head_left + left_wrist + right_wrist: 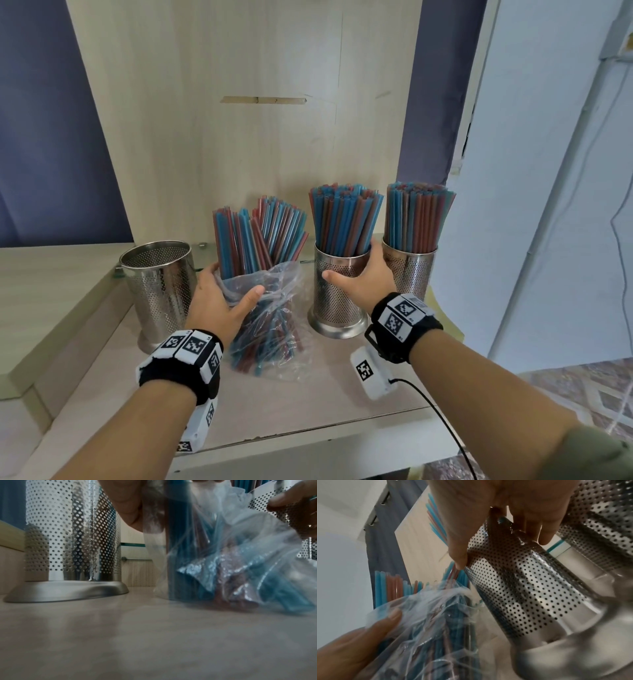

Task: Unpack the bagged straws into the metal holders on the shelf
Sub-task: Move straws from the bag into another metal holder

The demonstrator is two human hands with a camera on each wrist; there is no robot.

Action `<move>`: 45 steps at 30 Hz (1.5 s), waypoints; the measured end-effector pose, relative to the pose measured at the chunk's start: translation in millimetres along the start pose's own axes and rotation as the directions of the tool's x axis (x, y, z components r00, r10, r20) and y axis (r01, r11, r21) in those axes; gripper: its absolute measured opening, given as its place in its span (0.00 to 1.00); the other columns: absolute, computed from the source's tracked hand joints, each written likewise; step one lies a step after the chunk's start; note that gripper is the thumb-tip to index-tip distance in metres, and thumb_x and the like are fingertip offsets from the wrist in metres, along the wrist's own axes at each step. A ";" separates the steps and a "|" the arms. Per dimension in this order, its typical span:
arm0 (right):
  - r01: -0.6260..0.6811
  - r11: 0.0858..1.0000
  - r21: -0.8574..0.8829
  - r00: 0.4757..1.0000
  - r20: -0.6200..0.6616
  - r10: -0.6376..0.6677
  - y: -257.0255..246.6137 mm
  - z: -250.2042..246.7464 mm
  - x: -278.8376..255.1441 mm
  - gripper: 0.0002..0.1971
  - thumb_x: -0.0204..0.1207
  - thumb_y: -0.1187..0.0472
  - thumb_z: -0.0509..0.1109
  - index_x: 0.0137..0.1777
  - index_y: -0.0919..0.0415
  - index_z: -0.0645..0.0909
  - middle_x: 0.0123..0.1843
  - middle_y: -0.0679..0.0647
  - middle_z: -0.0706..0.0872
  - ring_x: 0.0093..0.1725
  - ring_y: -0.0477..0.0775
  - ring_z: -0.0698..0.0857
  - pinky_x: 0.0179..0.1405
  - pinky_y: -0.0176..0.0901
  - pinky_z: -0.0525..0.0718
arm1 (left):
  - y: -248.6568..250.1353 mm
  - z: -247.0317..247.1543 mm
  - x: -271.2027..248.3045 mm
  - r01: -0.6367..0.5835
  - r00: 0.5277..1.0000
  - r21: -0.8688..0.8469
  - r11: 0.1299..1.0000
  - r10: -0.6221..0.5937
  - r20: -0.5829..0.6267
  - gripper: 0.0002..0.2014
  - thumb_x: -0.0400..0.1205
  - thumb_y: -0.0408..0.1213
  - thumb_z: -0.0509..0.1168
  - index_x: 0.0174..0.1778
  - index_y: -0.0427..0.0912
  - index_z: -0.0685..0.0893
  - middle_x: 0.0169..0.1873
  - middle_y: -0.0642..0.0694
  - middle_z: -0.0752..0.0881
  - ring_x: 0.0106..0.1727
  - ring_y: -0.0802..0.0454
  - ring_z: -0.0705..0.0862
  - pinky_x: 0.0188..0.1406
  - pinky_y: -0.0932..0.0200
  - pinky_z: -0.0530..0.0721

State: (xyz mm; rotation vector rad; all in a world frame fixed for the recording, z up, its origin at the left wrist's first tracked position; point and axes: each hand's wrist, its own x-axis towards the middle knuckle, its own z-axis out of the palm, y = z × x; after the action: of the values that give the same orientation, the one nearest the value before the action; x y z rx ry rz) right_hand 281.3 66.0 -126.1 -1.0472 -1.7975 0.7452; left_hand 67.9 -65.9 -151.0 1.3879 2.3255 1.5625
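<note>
A clear plastic bag (274, 325) of blue and red straws (260, 236) stands upright on the wooden shelf (335, 387). My left hand (234, 286) grips the bag near its mouth, thumb in front and fingers behind. Left of the bag stands an empty perforated metal holder (157, 284). My right hand (352, 263) curls round the middle holder (337, 308), which is packed with straws. A third holder (412, 274), also full, stands at the far right. The left wrist view shows the bag (231, 561) beside the empty holder (72, 534). In the right wrist view my thumb and fingers lie on the middle holder (522, 581).
The shelf's wooden back panel (239, 137) rises close behind the holders. A raised wooden ledge (51, 291) runs along the left. A white door or wall (548, 205) stands at the right, and a black cable (445, 421) trails from my right wrist.
</note>
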 end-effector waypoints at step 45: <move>0.217 0.956 0.197 0.972 -0.132 -0.194 67.6 -115.7 -71.3 0.41 0.60 0.60 0.87 0.63 0.36 0.63 0.59 0.28 0.74 0.60 0.17 0.73 0.54 0.12 0.70 | 41.9 22.8 -0.5 0.178 0.984 0.066 0.982 -0.177 -0.018 0.21 0.75 0.46 0.76 0.51 0.38 0.74 0.47 0.42 0.79 0.48 0.44 0.78 0.48 0.52 0.74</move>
State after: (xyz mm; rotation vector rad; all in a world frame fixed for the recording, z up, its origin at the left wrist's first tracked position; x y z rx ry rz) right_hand 426.6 40.6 -161.9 -0.7352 -1.6613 0.7161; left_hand 106.0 -45.0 -131.2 1.1469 2.4528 1.4607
